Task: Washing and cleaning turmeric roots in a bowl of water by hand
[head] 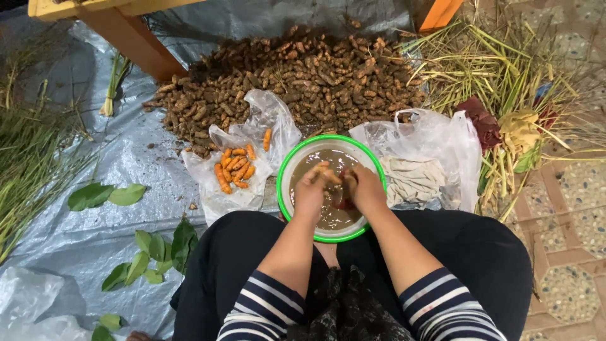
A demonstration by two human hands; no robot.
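Several green leaves (106, 196) lie at my far left on the grey tarp (76, 240), with more scattered nearer my knee. Past them, a clear plastic bag (221, 189) is spread open on the tarp and carries a small heap of cleaned orange roots (235, 169); one more orange piece rests higher up on the crumpled plastic. Behind the bag runs a broad pile of unwashed brown roots (297, 82), reaching under a wooden frame leg.

Centre: a green-rimmed bowl (285, 165) sits between my knees, holding muddy brown water. Both my hands are over it. My left hand (310, 188) has its fingers curled around a small root piece (329, 175), which shows pale orange just above the water. My right hand (365, 187) meets it from the other side, fingers clenched on a dark reddish object I cannot identify, touching the same root.

Right of the bowl, a second clear bag (442, 142) holds a crumpled pale cloth (411, 180). Farther right, cut stalks and straw (499, 69) lie heaped over patterned floor tiles (568, 221).
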